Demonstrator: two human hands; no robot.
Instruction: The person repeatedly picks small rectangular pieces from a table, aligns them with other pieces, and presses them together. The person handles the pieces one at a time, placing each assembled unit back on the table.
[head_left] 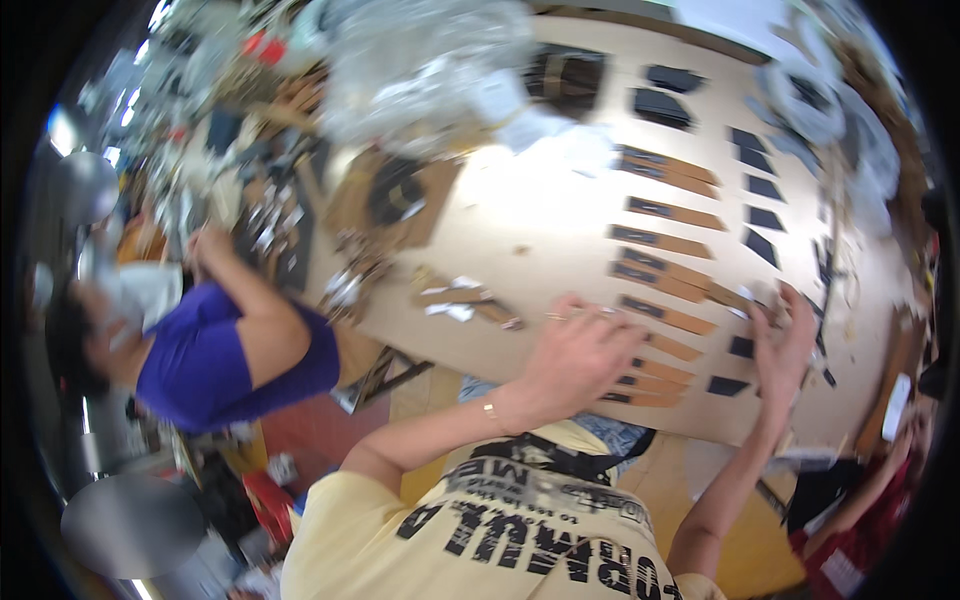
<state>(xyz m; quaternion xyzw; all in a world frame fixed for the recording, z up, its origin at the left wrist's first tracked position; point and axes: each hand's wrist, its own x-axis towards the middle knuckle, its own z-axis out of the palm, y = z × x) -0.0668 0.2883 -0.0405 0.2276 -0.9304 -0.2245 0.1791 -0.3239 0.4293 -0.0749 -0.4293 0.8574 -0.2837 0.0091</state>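
My left hand (585, 350), wearing a ring and a bracelet, hovers over or touches the near end of a column of tan strips with black ends (685, 321). Its fingers are bent but apart, with nothing visible in them; motion blurs them. To the right, my right hand (785, 335) is closed, thumb and fingers around a small pale thing that I cannot make out. A narrow tan piece (733, 298) reaches from there toward the strips. Small black pieces (762, 247) form another column beside the strips, some partly behind my right hand.
Plastic bags (420, 70) cover the table's far left; another clear bag (865, 150) lies far right. Stacked black pieces (662, 107) lie at the back. A cardboard sheet (435, 205) bears a black coil. A co-worker in purple (240, 350) sits left, another person's arm (870, 495) is at right.
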